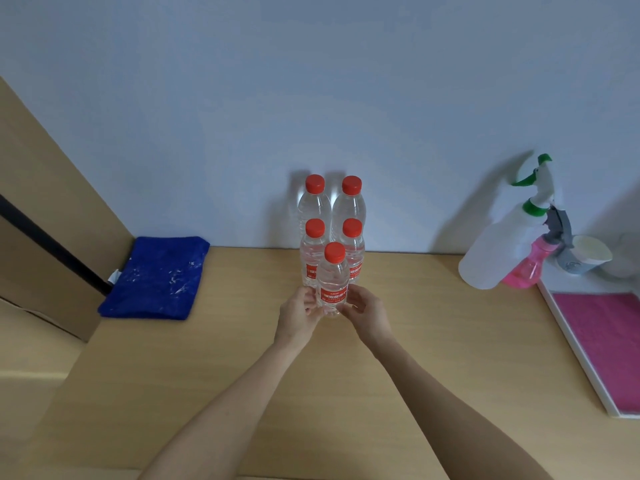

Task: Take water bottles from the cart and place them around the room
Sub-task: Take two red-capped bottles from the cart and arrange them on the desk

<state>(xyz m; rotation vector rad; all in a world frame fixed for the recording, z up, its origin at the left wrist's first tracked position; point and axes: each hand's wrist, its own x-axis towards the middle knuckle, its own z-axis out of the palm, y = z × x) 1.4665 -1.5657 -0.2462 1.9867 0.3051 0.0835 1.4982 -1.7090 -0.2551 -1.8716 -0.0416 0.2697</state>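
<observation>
A: Where's the front bottle (332,284)?

B: Upright mid-table (221,375), just ahead of four more bottles (331,233) by the back edge. The left hand (298,315) and right hand (364,311) both curl round its base.

A: Handling?

B: Full, so probably hefty; thin plastic could dent. Better held at the labelled waist. Blue cloth (156,277) back-left, sprayers (509,244) back-right.

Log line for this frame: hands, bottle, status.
left hand: holds front bottle | right hand: holds it too | bottle upright on table | four behind
</observation>
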